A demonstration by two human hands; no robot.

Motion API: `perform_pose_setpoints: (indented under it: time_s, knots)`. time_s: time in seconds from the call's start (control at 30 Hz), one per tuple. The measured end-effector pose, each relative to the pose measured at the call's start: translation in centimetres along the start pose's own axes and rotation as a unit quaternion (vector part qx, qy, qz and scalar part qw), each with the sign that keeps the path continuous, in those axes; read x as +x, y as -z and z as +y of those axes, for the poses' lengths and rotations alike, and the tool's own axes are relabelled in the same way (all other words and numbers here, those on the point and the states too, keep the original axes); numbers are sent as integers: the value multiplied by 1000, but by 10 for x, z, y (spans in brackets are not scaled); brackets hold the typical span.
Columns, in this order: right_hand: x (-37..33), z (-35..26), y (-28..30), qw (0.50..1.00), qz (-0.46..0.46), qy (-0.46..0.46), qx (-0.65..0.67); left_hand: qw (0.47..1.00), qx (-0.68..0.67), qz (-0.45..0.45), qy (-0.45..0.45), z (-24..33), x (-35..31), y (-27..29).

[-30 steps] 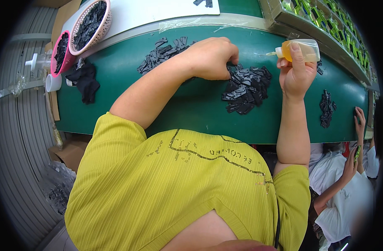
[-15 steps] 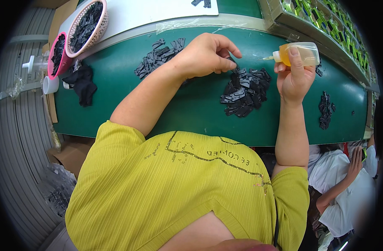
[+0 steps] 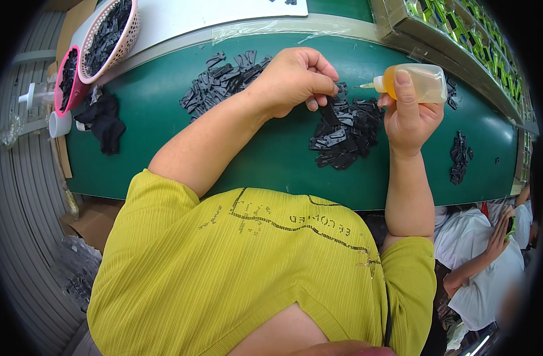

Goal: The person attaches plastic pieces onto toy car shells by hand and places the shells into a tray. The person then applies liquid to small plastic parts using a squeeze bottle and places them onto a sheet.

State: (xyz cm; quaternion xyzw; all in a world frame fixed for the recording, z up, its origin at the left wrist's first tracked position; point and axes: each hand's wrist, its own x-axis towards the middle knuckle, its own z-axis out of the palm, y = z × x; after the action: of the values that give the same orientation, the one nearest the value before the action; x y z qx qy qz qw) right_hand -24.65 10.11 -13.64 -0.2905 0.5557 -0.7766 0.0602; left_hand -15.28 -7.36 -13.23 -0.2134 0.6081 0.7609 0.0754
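My right hand (image 3: 409,121) is wrapped round a clear squeeze bottle (image 3: 428,83) of amber liquid, tipped on its side with its thin needle tip pointing left. My left hand (image 3: 301,82) is closed in a pinch on a small black plastic piece (image 3: 341,88), mostly hidden by the fingers. The needle tip is close to that piece; whether they touch I cannot tell. Just below lies a heap of black plastic pieces (image 3: 342,139). Another pile of such pieces (image 3: 215,86) spreads beyond my left forearm.
Smaller clusters of black parts (image 3: 459,159) lie right on the green table (image 3: 253,160). A pink basket (image 3: 134,29), pink bowl (image 3: 80,92), black cloth (image 3: 108,127) and white cup (image 3: 59,124) stand left. A box of green-black items (image 3: 396,21) is far right; another person (image 3: 485,267) sits lower right.
My right hand has brought the bottle left, its needle tip now nearer the piece in my left hand. The left hand has turned slightly, and the whole view has shifted a little.
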Motion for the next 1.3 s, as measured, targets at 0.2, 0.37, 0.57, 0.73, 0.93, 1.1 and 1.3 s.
perform_pose_setpoints:
  time_s: [0.2,0.37,0.57,0.73,0.93,1.1,1.3]
  knots:
    - [0,3,-1,999,-7,7,-40,1000,5,-8,10,3,-2,-3]
    - [1,5,-3,999,-4,1,-44,1000,5,-8,9,4,-1,-2]
    - [1,6,-3,999,-12,-1,-51,1000,7,-8,10,4,-1,-2]
    - [1,7,-1,997,-14,4,-76,1000,2,-19,18,2,-1,-1]
    - [2,0,-2,1000,20,12,-3,998,-58,-16,19,-2,2,1]
    - [-3,0,-3,1000,-27,-2,1,998,-55,-7,26,1,1,-1]
    - [-7,3,-8,999,-34,-32,-8,998,-56,-7,27,1,0,-1]
